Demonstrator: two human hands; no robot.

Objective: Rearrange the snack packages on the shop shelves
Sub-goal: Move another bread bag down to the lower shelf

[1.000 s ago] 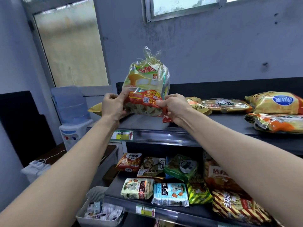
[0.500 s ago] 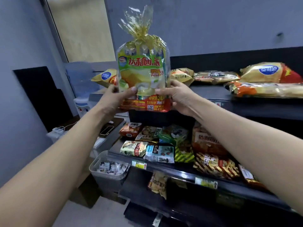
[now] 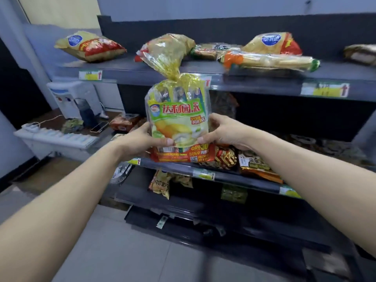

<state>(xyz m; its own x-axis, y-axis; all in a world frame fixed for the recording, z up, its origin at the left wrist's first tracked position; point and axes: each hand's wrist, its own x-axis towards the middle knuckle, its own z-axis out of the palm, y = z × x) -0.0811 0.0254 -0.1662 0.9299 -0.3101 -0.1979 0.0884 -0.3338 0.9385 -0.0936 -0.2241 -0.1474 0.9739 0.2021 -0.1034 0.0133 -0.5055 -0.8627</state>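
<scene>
I see left grip (image 3: 142, 139) and right grip (image 3: 223, 132) both clasping the upright green cake bag (image 3: 179, 119), in front of the middle shelf (image 3: 244, 180).

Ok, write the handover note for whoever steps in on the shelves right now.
Left hand: grips the green snack bag by its left side.
Right hand: grips its right side.
Bag upright, held before the middle shelf, not set down.
Other packs lie on the top shelf.
Left to do: choose a spot and shelve it, probably on the middle shelf.
</scene>
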